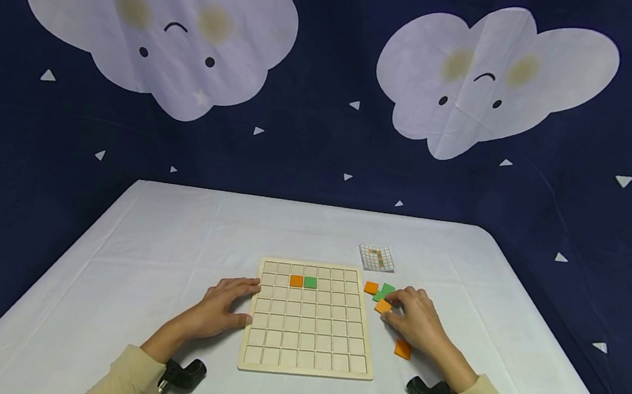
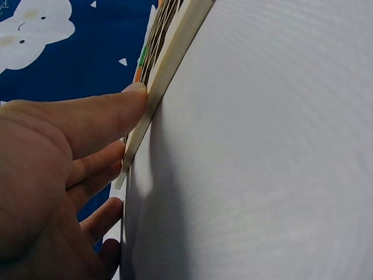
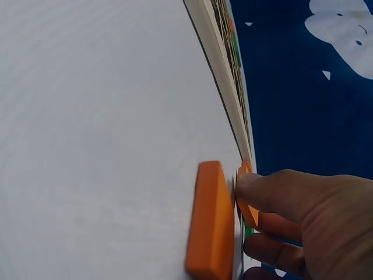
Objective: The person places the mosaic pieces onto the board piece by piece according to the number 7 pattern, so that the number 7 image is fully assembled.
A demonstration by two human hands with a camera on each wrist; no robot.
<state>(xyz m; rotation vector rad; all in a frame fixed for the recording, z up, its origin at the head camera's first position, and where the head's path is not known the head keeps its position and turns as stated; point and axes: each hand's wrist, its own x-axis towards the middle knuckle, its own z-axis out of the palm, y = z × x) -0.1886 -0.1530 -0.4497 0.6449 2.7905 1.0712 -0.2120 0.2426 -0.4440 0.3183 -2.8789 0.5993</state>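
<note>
A pale wooden grid board (image 1: 307, 340) lies on the table, with one orange tile (image 1: 296, 281) and one green tile (image 1: 310, 283) side by side in its second row from the back. My left hand (image 1: 218, 306) touches the board's left edge with thumb and fingertips, fingers extended. To the right of the board, my right hand (image 1: 419, 316) pinches a lighter orange tile (image 1: 382, 306) between thumb and fingers. Beside those fingertips lie two green tiles (image 1: 388, 288) and another orange tile (image 1: 371, 288). One more orange tile (image 1: 402, 349) rests below the right hand, large in the right wrist view.
Behind the board's right corner lies a small card (image 1: 376, 258) printed with a coloured grid pattern. A white cloth (image 1: 184, 227) covers the table. A dark blue curtain (image 1: 307, 170) with clouds and triangles hangs behind it.
</note>
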